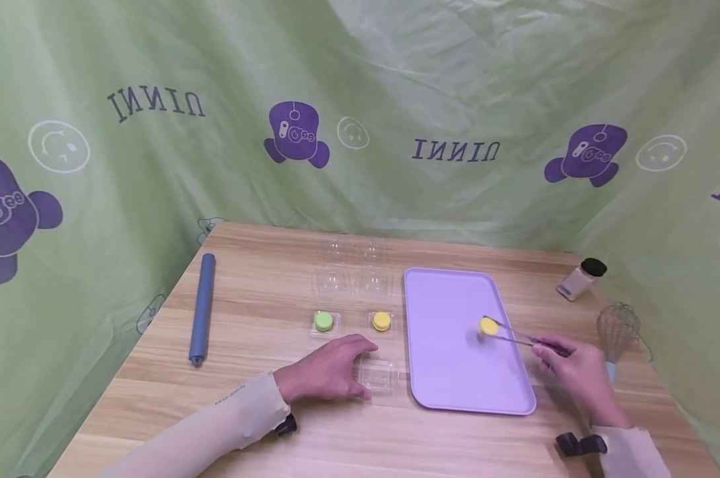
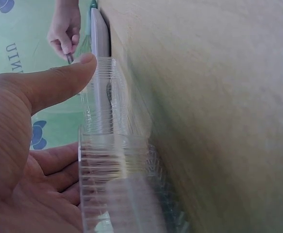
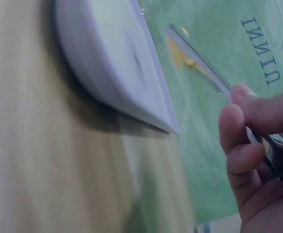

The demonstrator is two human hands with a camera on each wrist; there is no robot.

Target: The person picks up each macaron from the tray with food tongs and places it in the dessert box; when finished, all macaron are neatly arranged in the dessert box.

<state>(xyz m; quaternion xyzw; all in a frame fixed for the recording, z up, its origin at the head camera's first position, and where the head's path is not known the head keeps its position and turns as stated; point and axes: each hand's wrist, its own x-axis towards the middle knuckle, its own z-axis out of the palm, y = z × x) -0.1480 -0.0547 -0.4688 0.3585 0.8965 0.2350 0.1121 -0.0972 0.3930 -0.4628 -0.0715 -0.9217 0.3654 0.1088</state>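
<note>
My left hand [image 1: 364, 369] rests on the wooden table [image 1: 258, 425] and holds an empty clear plastic box [image 1: 378, 377] between thumb and fingers. The left wrist view shows the thumb [image 2: 78, 68] on the rim of that box [image 2: 109, 160]. My right hand [image 1: 552, 350] grips metal tongs [image 1: 515, 337], which pinch a yellow macaron [image 1: 487, 326] just over the purple tray [image 1: 450, 372]. In the right wrist view the fingers [image 3: 243, 145] curl round the tongs [image 3: 204, 68], with the macaron [image 3: 177, 53] at their tips beyond the tray [image 3: 112, 63].
A green macaron [image 1: 323, 321] and a yellow macaron [image 1: 381, 321] each sit in a clear box left of the tray. Several empty clear boxes [image 1: 351, 279] stand behind them. A blue rolling pin [image 1: 202, 307] lies far left; a shaker bottle [image 1: 580, 279] and whisk [image 1: 616, 330] stand right.
</note>
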